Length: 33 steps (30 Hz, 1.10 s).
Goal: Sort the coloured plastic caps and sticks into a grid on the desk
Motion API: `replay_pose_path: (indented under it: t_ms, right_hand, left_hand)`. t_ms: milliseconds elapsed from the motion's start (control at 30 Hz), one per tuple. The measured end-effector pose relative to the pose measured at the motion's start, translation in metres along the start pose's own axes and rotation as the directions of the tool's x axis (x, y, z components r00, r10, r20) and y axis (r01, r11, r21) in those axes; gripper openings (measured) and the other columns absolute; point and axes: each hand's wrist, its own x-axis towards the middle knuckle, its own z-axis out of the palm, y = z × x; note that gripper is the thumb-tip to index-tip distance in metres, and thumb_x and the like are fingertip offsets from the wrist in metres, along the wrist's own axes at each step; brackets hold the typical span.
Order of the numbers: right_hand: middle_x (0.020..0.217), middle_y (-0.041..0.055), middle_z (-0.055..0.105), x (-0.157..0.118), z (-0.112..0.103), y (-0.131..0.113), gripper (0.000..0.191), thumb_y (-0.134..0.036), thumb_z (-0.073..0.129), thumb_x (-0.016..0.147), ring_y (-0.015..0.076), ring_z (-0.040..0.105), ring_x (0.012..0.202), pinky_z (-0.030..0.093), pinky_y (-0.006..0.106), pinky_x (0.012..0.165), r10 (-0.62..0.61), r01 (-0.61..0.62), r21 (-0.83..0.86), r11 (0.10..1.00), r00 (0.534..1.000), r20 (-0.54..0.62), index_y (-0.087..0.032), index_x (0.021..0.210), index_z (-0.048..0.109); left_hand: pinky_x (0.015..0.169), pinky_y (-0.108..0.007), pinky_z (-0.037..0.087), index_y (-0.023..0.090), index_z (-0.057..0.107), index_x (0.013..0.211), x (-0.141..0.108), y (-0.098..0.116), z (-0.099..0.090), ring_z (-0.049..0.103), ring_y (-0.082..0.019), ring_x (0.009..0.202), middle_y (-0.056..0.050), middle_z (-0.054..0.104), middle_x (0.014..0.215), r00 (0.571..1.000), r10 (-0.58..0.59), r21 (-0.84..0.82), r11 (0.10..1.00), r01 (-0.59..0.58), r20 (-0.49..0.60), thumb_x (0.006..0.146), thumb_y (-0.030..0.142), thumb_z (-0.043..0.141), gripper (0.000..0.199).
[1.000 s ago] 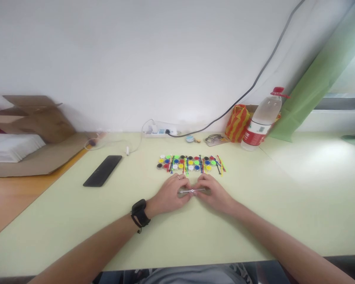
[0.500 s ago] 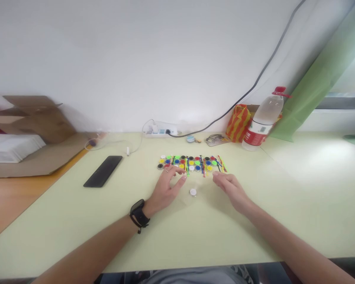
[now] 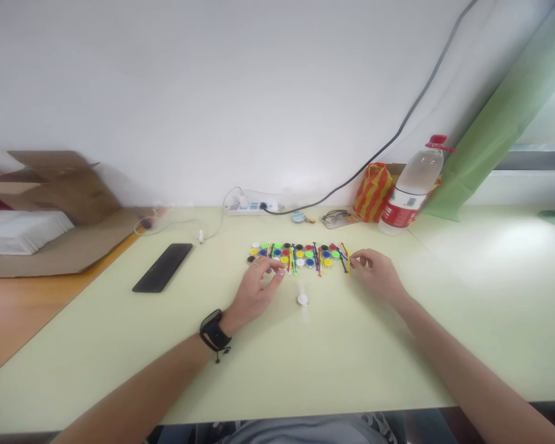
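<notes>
Rows of small round pots with coloured lids (image 3: 300, 254) stand close together, split into groups by thin coloured plastic sticks (image 3: 316, 258). My left hand (image 3: 254, 290) hovers at the near left of these rows, thumb and fingers apart, holding nothing I can see. At the right end, the fingertips of my right hand (image 3: 380, 274) are pinched beside the last sticks (image 3: 346, 259); what lies between them is too small to make out. A single white-lidded pot (image 3: 302, 300) stands by itself on the table, nearer to me and between my hands.
A black phone (image 3: 163, 267) lies to the left on the pale green table (image 3: 240, 370). Behind are a power strip (image 3: 252, 206), a coiled cable (image 3: 337, 217), a striped bag (image 3: 372, 194) and a large bottle (image 3: 409, 191). An open cardboard box (image 3: 86, 191) occupies the far left.
My right hand has moved right, from in front of the rows to the sticks at their right end. My left hand has drawn slightly left. The lone white-lidded pot stays put.
</notes>
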Motion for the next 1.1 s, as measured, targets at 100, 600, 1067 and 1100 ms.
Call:
replay_pose_path:
  t_ms: [100,600,1067,1100]
  right_hand:
    - [0.079,0.0035,0.068,-0.001,0.003,0.003,0.024,-0.036,0.053,0.088,0.0216,0.061,0.078,0.043,0.032,0.071,-0.015,0.017,-0.101,0.995,1.0,0.018,-0.022,0.097,0.072]
    - [0.08,0.0042,0.075,-0.007,0.009,-0.019,0.019,-0.036,0.062,0.086,0.0208,0.064,0.072,0.036,0.03,0.06,0.222,-0.195,-0.302,0.933,0.973,0.059,-0.023,0.076,0.07]
    - [0.072,0.0026,0.073,-0.003,-0.006,-0.012,0.013,-0.032,0.059,0.082,0.0189,0.065,0.065,0.04,0.028,0.059,0.25,-0.25,-0.08,0.965,0.968,-0.017,-0.022,0.074,0.064]
    - [0.072,0.0027,0.074,-0.002,-0.008,-0.009,0.013,-0.031,0.058,0.083,0.0186,0.065,0.065,0.041,0.028,0.059,0.25,-0.252,-0.051,0.966,0.968,-0.03,-0.022,0.076,0.064]
  left_hand:
    - [0.081,-0.034,0.045,0.024,0.067,0.102,-0.001,-0.001,0.002,0.058,-0.02,0.094,-0.002,0.069,0.103,1.0,0.009,0.004,1.0,-0.009,0.011,0.1,0.031,0.056,0.013]
    - [0.084,-0.033,0.045,0.024,0.068,0.1,-0.001,-0.002,0.004,0.06,-0.019,0.092,-0.001,0.071,0.101,1.0,0.01,-0.005,1.0,-0.01,0.026,0.1,0.031,0.056,0.014]
    - [0.081,-0.034,0.047,0.024,0.068,0.099,-0.002,-0.001,0.004,0.061,-0.019,0.09,-0.002,0.072,0.099,1.0,0.007,-0.005,1.0,-0.007,0.026,0.099,0.032,0.057,0.014]
    - [0.082,-0.034,0.047,0.024,0.069,0.099,-0.002,-0.001,0.004,0.061,-0.019,0.09,-0.002,0.072,0.099,1.0,0.005,-0.002,1.0,-0.005,0.027,0.099,0.033,0.057,0.015]
